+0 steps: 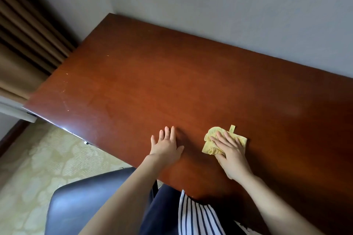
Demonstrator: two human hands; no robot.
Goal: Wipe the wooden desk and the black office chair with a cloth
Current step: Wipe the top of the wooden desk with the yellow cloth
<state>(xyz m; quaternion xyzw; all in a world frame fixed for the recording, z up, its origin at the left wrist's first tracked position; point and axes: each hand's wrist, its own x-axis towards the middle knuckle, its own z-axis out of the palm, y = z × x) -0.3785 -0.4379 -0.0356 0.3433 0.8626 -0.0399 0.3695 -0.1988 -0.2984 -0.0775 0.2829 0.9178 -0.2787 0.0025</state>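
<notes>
A reddish-brown wooden desk [172, 82] fills the middle of the view. A crumpled yellow cloth [212, 141] with a small tag lies on it near the front edge. My right hand [231, 150] presses flat on the cloth with fingers spread and straight. To the left of the cloth, my left hand [166, 145] rests flat on the bare wood, fingers extended. The black office chair [86, 202] shows below the desk's front edge at the lower left, partly hidden by my left forearm.
A grey wall [229, 5] runs along the desk's far edge. Brown curtains [24, 40] hang at the left beside the desk's end. Patterned pale carpet [47, 158] covers the floor at the lower left. My striped top and dark trousers show at the bottom.
</notes>
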